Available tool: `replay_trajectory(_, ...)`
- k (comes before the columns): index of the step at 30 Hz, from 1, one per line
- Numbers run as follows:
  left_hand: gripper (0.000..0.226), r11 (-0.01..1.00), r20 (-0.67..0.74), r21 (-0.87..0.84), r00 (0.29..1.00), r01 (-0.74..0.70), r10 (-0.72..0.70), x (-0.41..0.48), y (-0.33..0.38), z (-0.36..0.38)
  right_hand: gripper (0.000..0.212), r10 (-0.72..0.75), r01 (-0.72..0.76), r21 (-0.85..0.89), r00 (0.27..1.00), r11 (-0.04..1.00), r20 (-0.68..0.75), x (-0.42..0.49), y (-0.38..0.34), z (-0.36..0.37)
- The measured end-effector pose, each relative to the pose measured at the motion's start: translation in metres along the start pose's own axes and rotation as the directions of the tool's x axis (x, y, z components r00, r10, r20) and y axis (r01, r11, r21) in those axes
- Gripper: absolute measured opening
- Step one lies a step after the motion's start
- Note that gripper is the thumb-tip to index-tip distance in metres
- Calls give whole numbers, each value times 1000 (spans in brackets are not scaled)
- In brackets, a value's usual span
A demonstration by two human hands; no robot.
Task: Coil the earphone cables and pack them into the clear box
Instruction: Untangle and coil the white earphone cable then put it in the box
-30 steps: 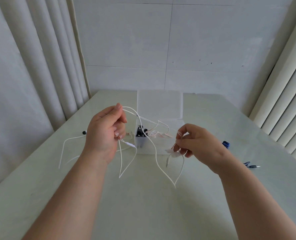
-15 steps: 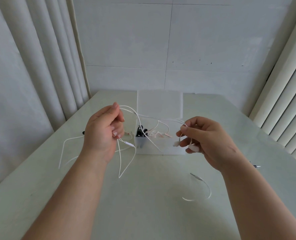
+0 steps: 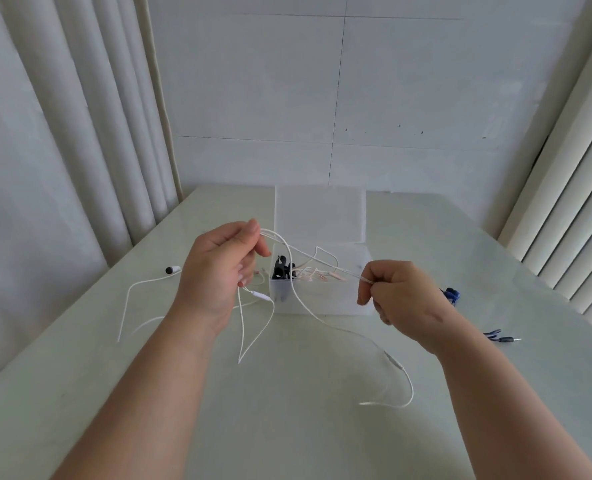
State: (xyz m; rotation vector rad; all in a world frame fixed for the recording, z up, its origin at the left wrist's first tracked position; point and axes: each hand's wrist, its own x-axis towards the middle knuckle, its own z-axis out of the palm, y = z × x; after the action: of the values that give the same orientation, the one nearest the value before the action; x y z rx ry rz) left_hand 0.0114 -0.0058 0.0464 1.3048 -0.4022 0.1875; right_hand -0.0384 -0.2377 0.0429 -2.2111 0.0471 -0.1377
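The white earphone cable (image 3: 393, 360) is stretching taut between both hands, just before the clear box (image 3: 325, 296), its tail trailing over the desk (image 3: 287, 427) below the right hand (image 3: 405, 299). The left hand (image 3: 218, 271) is pinching one end at its fingers (image 3: 253, 226); the right fingers (image 3: 365, 289) are curling tightly round the other. A second ago the cable was sagging in a deep V. Blue earphones (image 3: 451, 294) are lying beyond the right hand, and a black earbud (image 3: 170, 270) is lying left of the left hand.

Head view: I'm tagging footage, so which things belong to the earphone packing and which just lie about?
Job: white cable, left hand and right hand holding it, clear box, blue earphones on the table.
Just there: curtain, blinds.
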Motion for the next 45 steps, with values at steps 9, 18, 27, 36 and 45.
replay_trajectory(9,33,991,-81,131,996,-20,31,3,-4,-3,30,-88,-25,150,714,988,695,-12,1,-6)
replay_trajectory(18,46,953,-210,304,975,-11,78,8,-1,-18,24,-59,76,215,995,974,-86,7,13,-16)
replay_trajectory(27,47,334,78,915,912,-226,402,0,-4,-13,19,-71,9,-165,924,986,-374,8,18,-21)
replay_trajectory(36,34,337,-148,940,951,49,273,3,-10,-22,32,33,-22,33,920,999,-390,8,19,-29)
replay_trajectory(45,34,413,-449,855,846,314,286,7,-4,-34,21,45,-41,-102,998,994,36,5,21,-25)
